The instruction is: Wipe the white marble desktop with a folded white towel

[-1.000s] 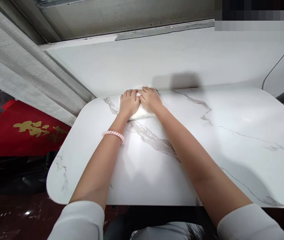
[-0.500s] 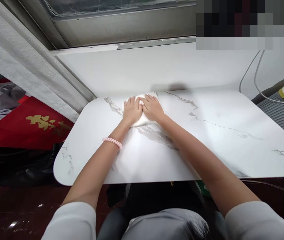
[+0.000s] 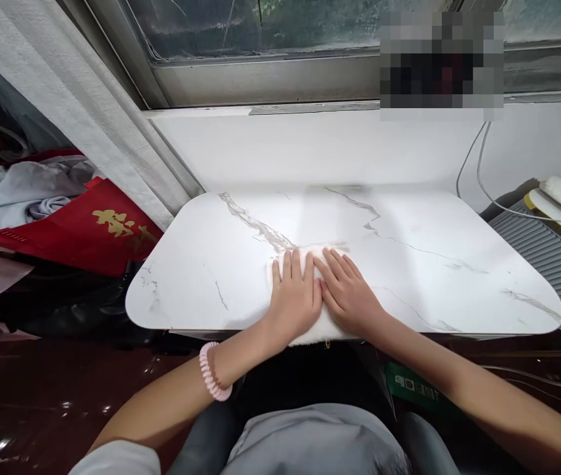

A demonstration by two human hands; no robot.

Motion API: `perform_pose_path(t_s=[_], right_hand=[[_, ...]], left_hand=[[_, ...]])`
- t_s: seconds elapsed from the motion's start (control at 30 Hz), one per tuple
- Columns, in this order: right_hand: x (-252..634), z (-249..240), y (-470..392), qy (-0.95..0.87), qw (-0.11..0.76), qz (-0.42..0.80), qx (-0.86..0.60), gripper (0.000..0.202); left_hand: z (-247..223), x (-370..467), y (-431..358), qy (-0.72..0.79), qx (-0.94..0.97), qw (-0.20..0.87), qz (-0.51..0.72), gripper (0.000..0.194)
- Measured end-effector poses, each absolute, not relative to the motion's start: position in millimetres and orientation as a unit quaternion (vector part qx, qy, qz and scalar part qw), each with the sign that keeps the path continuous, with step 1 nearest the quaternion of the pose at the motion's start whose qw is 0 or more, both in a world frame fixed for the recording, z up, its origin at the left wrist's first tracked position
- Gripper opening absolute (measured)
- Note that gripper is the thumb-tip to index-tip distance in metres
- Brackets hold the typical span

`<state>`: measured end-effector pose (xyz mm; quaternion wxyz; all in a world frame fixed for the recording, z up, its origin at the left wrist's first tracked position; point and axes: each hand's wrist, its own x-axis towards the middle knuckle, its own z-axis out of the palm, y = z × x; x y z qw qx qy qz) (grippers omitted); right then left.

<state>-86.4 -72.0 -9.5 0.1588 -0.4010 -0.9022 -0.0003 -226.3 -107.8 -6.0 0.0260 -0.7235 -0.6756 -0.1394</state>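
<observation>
Both hands (image 3: pixel 296 298) lie flat on the cloth (image 3: pixel 326 327). Likely soft and light, it suits pressing at its middle.

The half-hidden cloth (image 3: pixel 325 328) seems fluffy; the tabletop (image 3: pixel 393 264) is smooth, glossy.

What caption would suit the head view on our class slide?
Left hand and right hand side by side on a white cloth at the near edge of a marble-patterned table.

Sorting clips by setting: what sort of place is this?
Possibly a room in a home: a white marble-patterned table, a grey metal-framed window beyond it, and a red gold-lettered bag holding pale grey cloth.
</observation>
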Motion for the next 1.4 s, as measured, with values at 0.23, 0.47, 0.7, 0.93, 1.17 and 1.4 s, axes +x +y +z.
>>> perform_pose_path(t_s=[0.23, 0.47, 0.7, 0.93, 1.17, 1.4], right_hand=[[-66, -8, -88, -0.888, 0.151, 0.007, -0.434, 0.055], [-92, -2, -30, -0.868, 0.125, 0.014, -0.480, 0.055], [-105, 4, 77, -0.867, 0.134, 0.044, -0.479, 0.055], [-90, 0, 146, -0.878, 0.130, 0.045, -0.459, 0.056], [-80, -2, 172, -0.870, 0.146, 0.028, -0.470, 0.056], [-74, -1, 156, -0.867, 0.114, 0.010, -0.486, 0.057]], left_hand=[[-3, -212, -114, -0.646, -0.755, 0.018, -0.106, 0.056], [3, -234, -45, -0.630, -0.774, -0.027, -0.062, 0.056], [5, -239, 58, -0.642, -0.761, -0.009, -0.086, 0.054], [-1, -222, 121, -0.666, -0.737, 0.011, -0.117, 0.050], [2, -209, 145, -0.665, -0.736, 0.023, -0.125, 0.047], [4, -202, 128, -0.678, -0.725, -0.006, -0.119, 0.050]])
